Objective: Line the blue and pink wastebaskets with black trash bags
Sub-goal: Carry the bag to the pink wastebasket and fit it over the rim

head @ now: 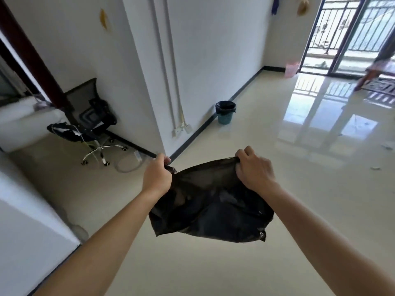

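A black trash bag [210, 201] hangs in front of me, stretched between both hands at its top edge. My left hand [157, 176] is shut on the bag's left corner, and my right hand [254, 168] is shut on its right corner. The blue wastebasket [225, 118] stands on the floor against the white wall, with a black bag folded over its rim. The pink wastebasket [291, 70] stands far off in the corner beside the balcony door, with no bag visible in it.
A black office chair [89, 122] on a white wheeled base stands at the left by a wall corner [149, 82]. A white counter edge [32, 221] lies at the near left. A wooden piece of furniture [376, 69] stands at the far right. Glossy tiled floor [299, 189] stretches ahead.
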